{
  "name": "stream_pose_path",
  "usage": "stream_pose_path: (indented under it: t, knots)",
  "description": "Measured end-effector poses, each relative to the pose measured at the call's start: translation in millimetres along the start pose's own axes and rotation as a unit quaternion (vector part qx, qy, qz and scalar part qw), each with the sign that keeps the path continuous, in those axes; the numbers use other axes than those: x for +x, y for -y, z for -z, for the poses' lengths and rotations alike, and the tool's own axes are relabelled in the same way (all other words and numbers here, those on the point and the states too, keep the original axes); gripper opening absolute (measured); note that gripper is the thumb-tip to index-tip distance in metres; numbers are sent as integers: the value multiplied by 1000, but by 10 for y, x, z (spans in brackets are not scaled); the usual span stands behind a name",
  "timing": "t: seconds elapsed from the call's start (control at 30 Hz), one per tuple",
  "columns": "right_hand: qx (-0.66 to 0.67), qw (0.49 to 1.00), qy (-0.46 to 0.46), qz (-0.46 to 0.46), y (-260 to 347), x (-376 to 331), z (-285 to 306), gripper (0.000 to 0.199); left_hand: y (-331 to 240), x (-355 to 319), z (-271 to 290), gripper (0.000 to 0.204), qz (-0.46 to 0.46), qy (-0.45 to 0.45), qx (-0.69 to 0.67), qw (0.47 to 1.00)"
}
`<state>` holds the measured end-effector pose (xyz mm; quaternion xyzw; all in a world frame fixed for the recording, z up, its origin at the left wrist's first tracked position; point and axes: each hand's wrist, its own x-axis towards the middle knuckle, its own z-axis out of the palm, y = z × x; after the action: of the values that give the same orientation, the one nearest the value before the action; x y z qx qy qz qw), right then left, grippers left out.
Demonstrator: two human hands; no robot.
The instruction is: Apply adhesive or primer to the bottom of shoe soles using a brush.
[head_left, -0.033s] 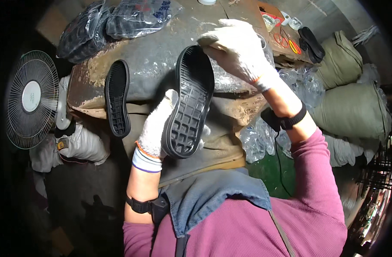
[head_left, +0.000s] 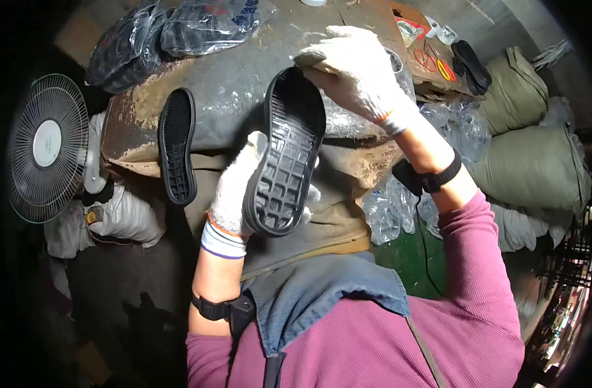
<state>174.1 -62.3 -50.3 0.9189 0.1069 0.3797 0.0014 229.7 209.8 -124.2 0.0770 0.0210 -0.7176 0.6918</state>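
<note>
A black rubber shoe sole point(head_left: 285, 168), its gridded inner side toward me, is tilted upright above my lap. My left hand point(head_left: 234, 184), in a white knit glove, grips it low down, thumb along the left rim and fingertips showing past the right rim. My right hand point(head_left: 354, 71), gloved too, is at the toe end with its fingers closed by the upper rim. Whatever those fingers may pinch is hidden. A second black shoe sole point(head_left: 178, 147) lies on the left, over the front edge of the worn table point(head_left: 237, 77).
Clear bags of dark soles point(head_left: 208, 29) lie at the table's far left. A fan point(head_left: 48, 145) stands left. Scissors point(head_left: 445, 70) and a dark pair of soles point(head_left: 470, 68) lie at the back right. Green sacks point(head_left: 532, 168) and clear plastic bags point(head_left: 393, 210) sit on the right.
The held sole has tipped slightly, and light now catches its grid. Both hands have shifted only a little, the right one slightly up and left.
</note>
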Motion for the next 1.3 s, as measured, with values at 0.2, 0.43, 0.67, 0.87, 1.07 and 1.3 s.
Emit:
stream_pose_path:
  t: [0.2, 0.43, 0.67, 0.87, 1.07, 1.3]
  knots:
    - [78, 994, -59, -56, 239, -54, -99, 14, 6, 63, 48, 78, -57, 61, -12, 996]
    - [325, 852, -118, -393, 549, -449, -332, 17, 31, 4, 189, 81, -38, 54, -33, 997]
    - [561, 751, -87, -336, 762, -404, -163, 20, -69, -104, 398, 81, -59, 41, -8, 997]
    - [427, 838, -68, -333, 354, -456, -475, 18, 43, 17, 252, 83, -28, 64, -37, 997]
    - [461, 828, -27, -318, 1056, -559, -322, 21, 127, 8, 362, 68, -123, 107, -64, 985]
    - [427, 896, 18, -122, 1302, -513, -109, 25, 93, 92, 474, 65, -188, 217, -39, 957]
